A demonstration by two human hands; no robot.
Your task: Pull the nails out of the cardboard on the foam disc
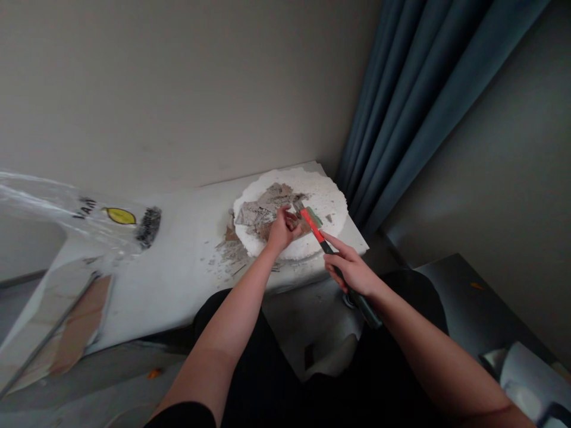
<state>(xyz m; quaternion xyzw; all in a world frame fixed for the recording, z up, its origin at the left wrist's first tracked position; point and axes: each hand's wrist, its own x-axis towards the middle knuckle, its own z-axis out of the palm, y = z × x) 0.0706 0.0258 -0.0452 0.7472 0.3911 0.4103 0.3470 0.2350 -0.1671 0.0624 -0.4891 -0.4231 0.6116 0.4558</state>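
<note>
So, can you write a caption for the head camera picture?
A left hand touches torn cardboard on white foam as a right hand grips a red scraper.

2 bare forearms [227, 327], a black short sleeve [178, 416], dark trousers [263, 380]

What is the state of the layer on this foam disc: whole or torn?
Torn: only ragged grey-brown patches stay on the white foam disc, and scraps lie beside it.

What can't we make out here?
Head view only:
- What the left hand pinches: hidden by the hand itself.
- Tip of the red-and-green tool: blurred, type unclear.
- Clear plastic bag: cut off by the left edge, print blurred.
- Silver object: cut off by the bottom-right corner.
</note>
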